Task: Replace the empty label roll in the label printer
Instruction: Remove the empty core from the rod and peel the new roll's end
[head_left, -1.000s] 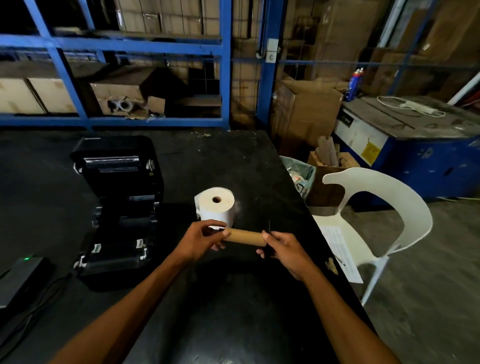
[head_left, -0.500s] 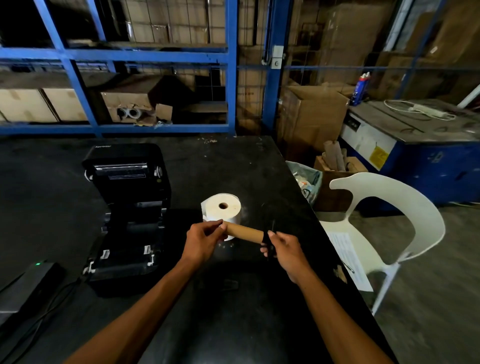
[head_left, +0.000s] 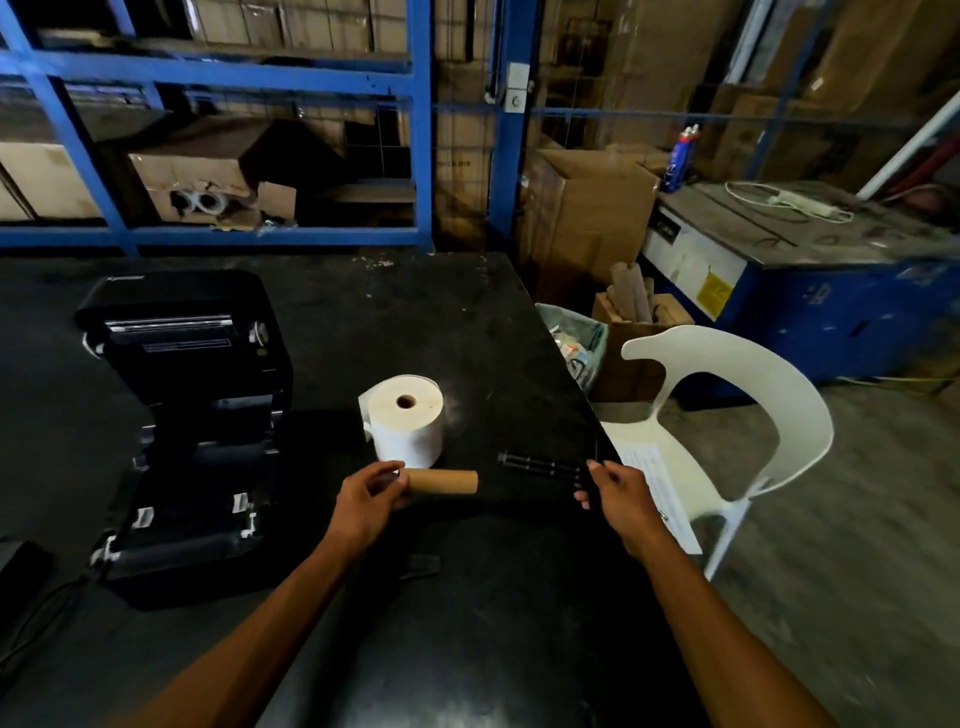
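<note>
My left hand (head_left: 366, 501) grips the left end of the empty brown cardboard core (head_left: 444, 481), held level just above the black table (head_left: 415, 322). My right hand (head_left: 618, 496) grips the right end of a black spindle (head_left: 540, 464), which is out of the core and points left toward it. A full white label roll (head_left: 405, 418) stands on end on the table behind the core. The black label printer (head_left: 192, 415) sits to the left with its lid open and its roll bay empty.
A white plastic chair (head_left: 737, 415) with a paper sheet (head_left: 657, 493) on its seat stands at the table's right edge. Behind it are a lined bin (head_left: 576, 338), a cardboard box of tubes (head_left: 636, 312) and a blue machine (head_left: 810, 280). Blue racking (head_left: 423, 156) runs behind the table.
My right hand has pulled the black spindle out of the cardboard core and moved right. My left hand keeps the core near the label roll.
</note>
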